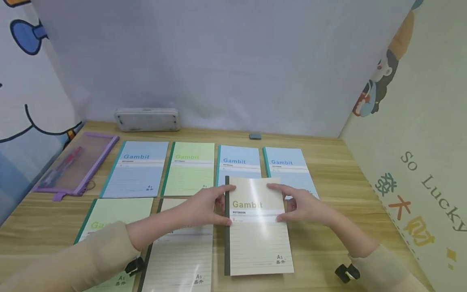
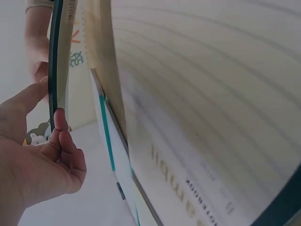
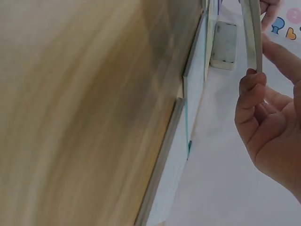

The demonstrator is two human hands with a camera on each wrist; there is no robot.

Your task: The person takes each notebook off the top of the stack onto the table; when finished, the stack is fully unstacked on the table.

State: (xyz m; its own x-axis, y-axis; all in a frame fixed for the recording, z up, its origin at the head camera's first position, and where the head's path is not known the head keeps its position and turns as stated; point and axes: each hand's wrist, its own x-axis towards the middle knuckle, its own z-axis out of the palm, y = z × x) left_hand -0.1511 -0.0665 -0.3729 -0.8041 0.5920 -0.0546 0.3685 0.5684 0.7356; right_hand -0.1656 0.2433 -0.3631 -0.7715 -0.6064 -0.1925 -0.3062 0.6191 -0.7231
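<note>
A cream notebook (image 1: 260, 243) with a dark spine is held raised above the table, its cover facing up. My left hand (image 1: 206, 206) pinches it by the spine edge, thumb on the cover and fingers underneath, as the left wrist view (image 2: 47, 155) also shows. On the opposite edge my right hand (image 1: 304, 206) grips it the same way; the right wrist view has its curled fingers (image 3: 251, 89) at the thin page edge. Another cream notebook (image 1: 182, 259) lies under my left forearm. Beyond the held one are two blue notebooks (image 1: 238, 158) (image 1: 290, 158), partly covered by it.
Further left lie a blue notebook (image 1: 136, 174), a green one (image 1: 191, 170) and another green one (image 1: 120, 211) under my left sleeve. A purple-edged mesh pouch (image 1: 96, 162) with pens is at the far left. A pale case (image 1: 147, 119) and a grey eraser (image 1: 255, 136) sit by the back wall.
</note>
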